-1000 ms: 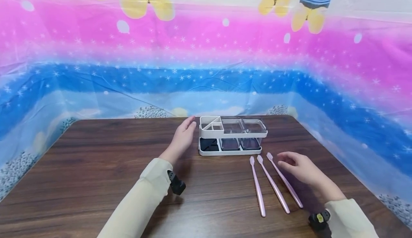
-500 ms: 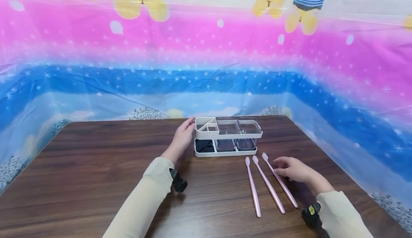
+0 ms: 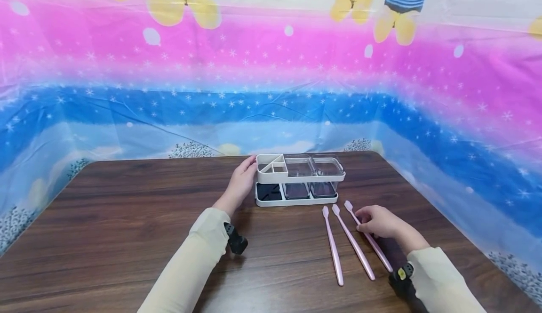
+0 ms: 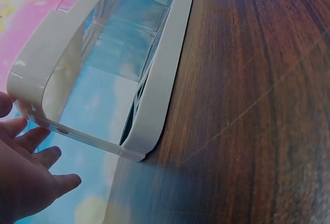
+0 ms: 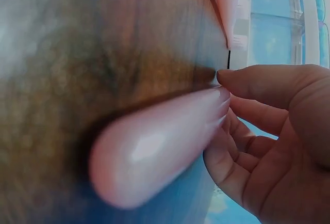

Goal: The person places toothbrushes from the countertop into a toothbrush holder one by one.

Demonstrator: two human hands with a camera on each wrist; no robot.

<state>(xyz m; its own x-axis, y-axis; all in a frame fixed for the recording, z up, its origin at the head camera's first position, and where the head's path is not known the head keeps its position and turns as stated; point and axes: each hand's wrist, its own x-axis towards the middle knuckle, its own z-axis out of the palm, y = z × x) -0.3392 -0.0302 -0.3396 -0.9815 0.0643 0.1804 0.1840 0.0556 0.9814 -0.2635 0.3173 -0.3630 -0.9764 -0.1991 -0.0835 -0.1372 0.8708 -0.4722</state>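
Note:
A white two-tier toothbrush holder or caddy [image 3: 315,179] with clear cups stands near the back of the table. At its left end is my left hand [image 3: 239,183]; in the left wrist view, the extended fingertips touch the holder's end [image 4: 31,87]. Three pink toothbrushes lie side by side in front of the holder, heads pointing away from me. My right hand [image 3: 383,221] pinches the rightmost toothbrush [image 3: 379,252] between thumb and fingers. In the right wrist view that toothbrush's handle [image 5: 149,146] looms close to the camera. To its left lie the middle toothbrush [image 3: 355,244] and the left toothbrush [image 3: 333,247].
The dark wood-grain table [image 3: 127,237] extends widely to the left. A pink and blue printed cloth [image 3: 190,68] hangs behind and around it. The holder's upper left part is a divided white tray [image 3: 273,176].
My right hand has moved left onto the rightmost toothbrush and now pinches it. My left hand has come up against the holder's left end. The head view has shifted slightly.

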